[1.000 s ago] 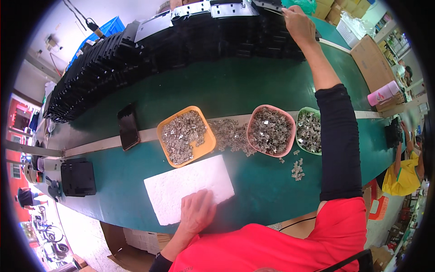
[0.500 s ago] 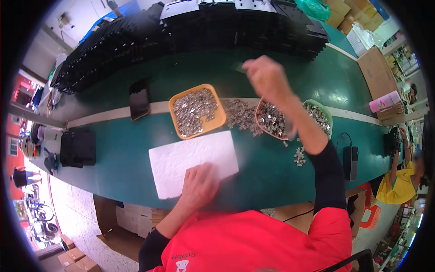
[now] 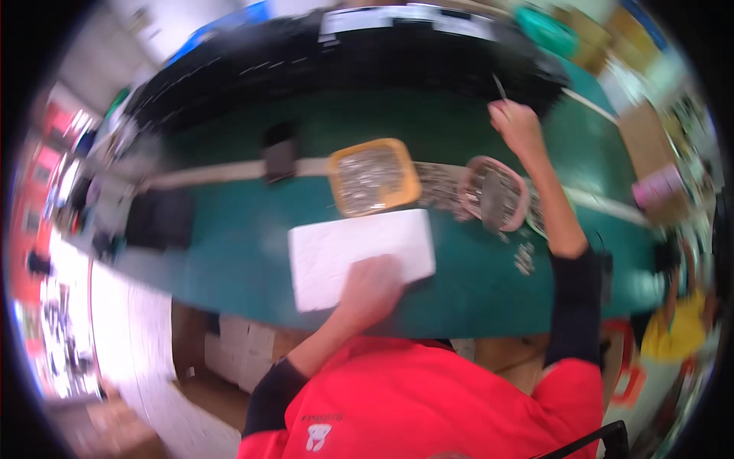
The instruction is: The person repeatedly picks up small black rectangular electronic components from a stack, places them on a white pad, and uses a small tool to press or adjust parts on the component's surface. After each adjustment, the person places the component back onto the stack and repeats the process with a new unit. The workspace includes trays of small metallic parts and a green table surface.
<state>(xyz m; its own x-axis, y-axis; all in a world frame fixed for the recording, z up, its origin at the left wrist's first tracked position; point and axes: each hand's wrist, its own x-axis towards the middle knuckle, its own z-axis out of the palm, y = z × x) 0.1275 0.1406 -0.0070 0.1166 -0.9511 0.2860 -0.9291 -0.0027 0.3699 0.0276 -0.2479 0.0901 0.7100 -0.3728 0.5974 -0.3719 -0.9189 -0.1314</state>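
Note:
My left hand rests on a white foam block near the front edge of the table; its fingers are blurred and partly hidden. Raised over the far right of the table, my right hand is closed on a thin pointed tool, whose kind is too blurred to tell. Just behind the foam stands a yellow tray of small silvery metal parts. To its right is a pink basket of similar parts, with a blurred grey shape over it. Loose parts lie between them.
A green basket is partly behind my right forearm. More loose parts lie before it. Black stacked pieces line the far side. A dark flat object lies left of the tray; a pink bottle is far right.
The whole view has shifted and blurred, so the table items appear further right. My right hand has moved right, away from above the pink basket. My left hand stays on the foam block.

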